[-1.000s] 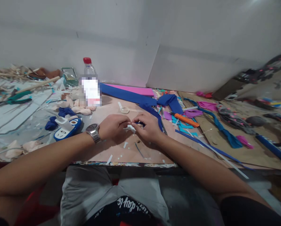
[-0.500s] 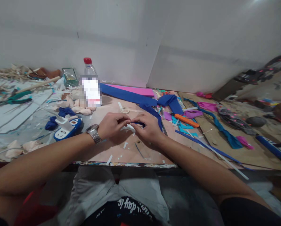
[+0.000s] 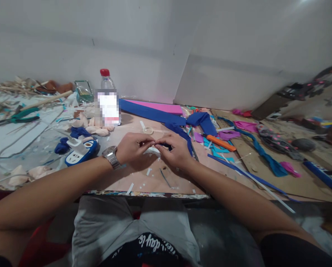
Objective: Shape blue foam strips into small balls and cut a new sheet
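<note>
My left hand [image 3: 134,147] and my right hand [image 3: 174,149] meet fingertip to fingertip above the middle of the table. Both are closed in a pinch on a small white strip [image 3: 154,150], thin and soft-looking like paper; my fingers cover much of it. A wristwatch [image 3: 111,157] is on my left wrist. Just beyond my fingers lies a ring-shaped roll of tape [image 3: 148,130]. Small white scraps [image 3: 148,171] and a thin dark piece [image 3: 165,178] lie on the table [image 3: 143,181] below my hands.
Left are a blue-and-white power strip [image 3: 81,152], pale fabric-like pieces [image 3: 97,129] and green-handled pliers [image 3: 25,115]. A phone [image 3: 109,107] leans before a red-capped bottle [image 3: 106,78]. Blue strips [image 3: 151,112], an orange cutter [image 3: 221,142] and cardboard [image 3: 255,155] lie behind and right.
The white strip's loose end, which hung down and curled below my fingers, now sits flatter and closer under them. Both hands stay in nearly the same place.
</note>
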Demonstrator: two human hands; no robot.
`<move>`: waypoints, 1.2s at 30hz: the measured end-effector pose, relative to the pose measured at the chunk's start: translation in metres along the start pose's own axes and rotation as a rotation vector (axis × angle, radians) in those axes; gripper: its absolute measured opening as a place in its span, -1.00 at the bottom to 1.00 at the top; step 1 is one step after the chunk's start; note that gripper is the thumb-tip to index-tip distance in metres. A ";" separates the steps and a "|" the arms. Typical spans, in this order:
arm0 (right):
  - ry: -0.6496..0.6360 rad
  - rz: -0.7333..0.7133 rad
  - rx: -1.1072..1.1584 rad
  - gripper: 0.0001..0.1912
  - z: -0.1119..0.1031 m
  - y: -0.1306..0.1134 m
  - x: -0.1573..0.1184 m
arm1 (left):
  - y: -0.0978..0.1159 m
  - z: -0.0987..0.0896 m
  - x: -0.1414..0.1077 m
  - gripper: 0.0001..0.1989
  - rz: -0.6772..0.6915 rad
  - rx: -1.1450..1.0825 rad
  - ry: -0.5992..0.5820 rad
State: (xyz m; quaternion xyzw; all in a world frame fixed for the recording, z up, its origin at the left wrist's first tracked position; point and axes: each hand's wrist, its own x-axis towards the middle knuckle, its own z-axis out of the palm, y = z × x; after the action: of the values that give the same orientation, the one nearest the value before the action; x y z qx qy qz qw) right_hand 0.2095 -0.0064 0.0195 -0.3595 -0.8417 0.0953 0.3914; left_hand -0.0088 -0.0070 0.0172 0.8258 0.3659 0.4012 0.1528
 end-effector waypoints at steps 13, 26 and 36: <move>0.060 0.042 -0.044 -0.95 0.000 -0.001 0.000 | 0.003 0.003 0.000 -0.74 -0.015 0.027 0.011; 0.032 0.087 -0.021 -0.93 0.003 0.001 0.000 | 0.001 0.005 0.000 -0.77 0.038 0.010 0.009; 0.053 -0.021 -0.045 -0.91 -0.003 -0.001 0.002 | -0.003 0.008 -0.002 -0.78 -0.049 -0.107 -0.014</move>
State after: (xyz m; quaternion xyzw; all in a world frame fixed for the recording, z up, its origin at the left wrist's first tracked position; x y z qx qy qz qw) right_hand 0.2108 -0.0061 0.0230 -0.3617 -0.8367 0.0629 0.4065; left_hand -0.0045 -0.0061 0.0099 0.8099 0.3629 0.4106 0.2092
